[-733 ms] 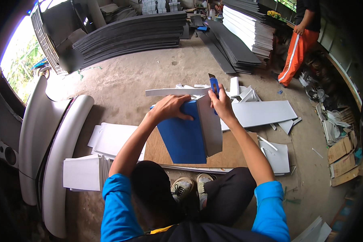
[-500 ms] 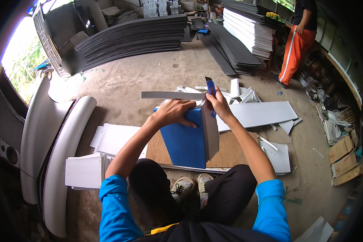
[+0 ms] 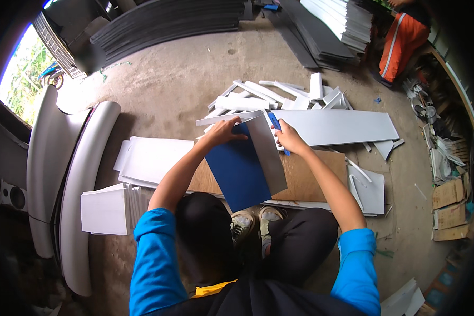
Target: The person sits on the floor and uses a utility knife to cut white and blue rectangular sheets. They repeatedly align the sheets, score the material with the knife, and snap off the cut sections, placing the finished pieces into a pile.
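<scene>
My left hand (image 3: 224, 131) grips the top edge of a blue-faced block (image 3: 239, 168), fingers over the far side and thumb on the blue face. Its right side (image 3: 267, 150) is pale grey-white, and it stands tilted above a brown wooden board (image 3: 310, 181). A thin pale strip (image 3: 208, 120) sticks out leftward past my left hand; whether it is still joined to the block is hidden. Wrapped in my right hand (image 3: 290, 139) is a blue box cutter (image 3: 274, 120), close beside the block's top right edge. Its blade cannot be made out.
White offcuts (image 3: 255, 95) lie heaped beyond the block, beside a long white panel (image 3: 339, 126). White sheets (image 3: 155, 158) and a small stack (image 3: 105, 210) sit left, near large white rolls (image 3: 87, 200). Black sheets (image 3: 168, 31) are piled far back. A person in orange trousers (image 3: 403, 47) stands far right.
The view has tipped downward. The pale strip, earlier raised at the block's top, now sits lower behind my left hand. My right hand has moved slightly away from the block with the cutter.
</scene>
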### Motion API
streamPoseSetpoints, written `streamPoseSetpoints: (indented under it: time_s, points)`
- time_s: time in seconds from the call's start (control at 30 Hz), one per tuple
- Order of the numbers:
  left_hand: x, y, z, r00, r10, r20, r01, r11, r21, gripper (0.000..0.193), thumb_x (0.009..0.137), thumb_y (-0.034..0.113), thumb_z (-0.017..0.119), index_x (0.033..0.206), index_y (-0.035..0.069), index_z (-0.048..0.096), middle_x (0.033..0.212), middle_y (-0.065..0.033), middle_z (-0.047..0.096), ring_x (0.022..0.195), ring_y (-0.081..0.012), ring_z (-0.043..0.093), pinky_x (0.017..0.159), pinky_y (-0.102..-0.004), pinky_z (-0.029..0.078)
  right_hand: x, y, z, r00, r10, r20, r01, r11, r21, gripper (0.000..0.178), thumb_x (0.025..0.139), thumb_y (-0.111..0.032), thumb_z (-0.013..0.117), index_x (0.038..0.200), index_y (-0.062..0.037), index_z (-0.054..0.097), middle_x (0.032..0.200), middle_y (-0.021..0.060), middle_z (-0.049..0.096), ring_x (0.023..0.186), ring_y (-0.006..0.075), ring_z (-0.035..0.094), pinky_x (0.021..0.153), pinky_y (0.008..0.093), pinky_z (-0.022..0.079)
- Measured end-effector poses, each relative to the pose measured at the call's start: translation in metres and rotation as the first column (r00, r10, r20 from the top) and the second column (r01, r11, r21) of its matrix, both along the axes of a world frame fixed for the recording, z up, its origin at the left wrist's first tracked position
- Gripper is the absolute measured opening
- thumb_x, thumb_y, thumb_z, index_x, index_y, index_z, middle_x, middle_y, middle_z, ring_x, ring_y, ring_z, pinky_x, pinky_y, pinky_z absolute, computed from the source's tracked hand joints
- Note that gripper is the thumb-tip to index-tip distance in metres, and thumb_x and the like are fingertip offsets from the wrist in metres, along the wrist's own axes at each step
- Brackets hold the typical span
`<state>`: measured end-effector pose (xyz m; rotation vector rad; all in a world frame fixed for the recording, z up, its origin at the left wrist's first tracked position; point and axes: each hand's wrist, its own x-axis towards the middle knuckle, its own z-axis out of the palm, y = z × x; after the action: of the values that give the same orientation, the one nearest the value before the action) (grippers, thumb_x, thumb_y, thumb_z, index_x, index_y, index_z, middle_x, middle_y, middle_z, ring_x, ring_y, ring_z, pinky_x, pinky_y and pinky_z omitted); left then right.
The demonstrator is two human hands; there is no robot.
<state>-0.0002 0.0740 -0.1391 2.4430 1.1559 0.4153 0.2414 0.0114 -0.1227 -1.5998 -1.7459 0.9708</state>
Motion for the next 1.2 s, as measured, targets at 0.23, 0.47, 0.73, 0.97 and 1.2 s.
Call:
streamPoseSetpoints:
  time_s: [0.23,0.47,0.73,0.97,1.2]
  points:
    - [-0.017,0.03,-0.097,0.995,0.102,0.009,-0.096,0.956,-0.278,0.074,0.067,0.055,0.066,0.114,0.001,0.05,0.101,-0.0248,0.059,0.095,-0.0376,0.057,0.083,-0.0412,0.044,-0.015,0.011,-0.094,0.994,0.023,-0.111,-0.058,0.943,-0.329,0.014,0.089,-0.01,0.038,0.098,0.0,0.042,0.066,0.0087,0.052,0.048,0.0161,0.055,0.045,0.0312,0.048]
    - [-0.023,0.051,-0.137,0.979,0.111,-0.173,-0.168,0.917,-0.361,0.072,0.07,0.056,0.063,0.114,0.001,0.049,0.108,-0.0213,0.055,0.103,-0.0342,0.053,0.086,-0.0414,0.043,-0.048,0.03,-0.148,0.999,0.01,-0.053,-0.029,0.932,-0.362,0.019,0.091,-0.017,0.039,0.095,0.0011,0.036,0.063,0.0154,0.054,0.052,0.0259,0.056,0.047,0.0373,0.046]
    - [-0.03,0.011,-0.143,0.841,0.541,0.005,-0.519,0.804,0.29,0.059,0.077,0.045,0.06,0.117,0.004,0.044,0.115,-0.0158,0.041,0.114,-0.0308,0.036,0.094,-0.0419,0.028,-0.048,0.024,-0.176,0.988,-0.105,-0.11,0.059,0.931,-0.361,0.022,0.086,-0.017,0.048,0.093,0.0028,0.04,0.076,0.0226,0.058,0.074,0.0384,0.059,0.063,0.045,0.046]
    - [-0.028,-0.08,-0.166,0.573,0.732,0.37,-0.645,0.68,-0.348,0.078,0.085,0.018,0.056,0.136,0.0,0.0,0.141,-0.0245,0.009,0.131,-0.0352,0.012,0.106,-0.0428,0.01,-0.047,0.018,-0.186,0.975,-0.131,-0.177,0.11,0.986,-0.125,0.026,0.076,-0.009,0.065,0.091,-0.002,0.045,0.074,0.0066,0.058,0.056,0.0117,0.057,0.05,0.0269,0.047]
    - [-0.017,-0.09,-0.174,0.567,0.711,0.416,-0.607,0.702,-0.372,0.078,0.084,0.006,0.053,0.135,0.004,-0.007,0.142,-0.0235,0.006,0.132,-0.0322,0.011,0.107,-0.041,0.01,-0.044,0.02,-0.173,0.958,-0.16,-0.238,0.078,0.944,-0.32,0.026,0.072,-0.004,0.067,0.088,-0.0027,0.046,0.071,0.006,0.06,0.055,0.0104,0.056,0.05,0.0248,0.047]
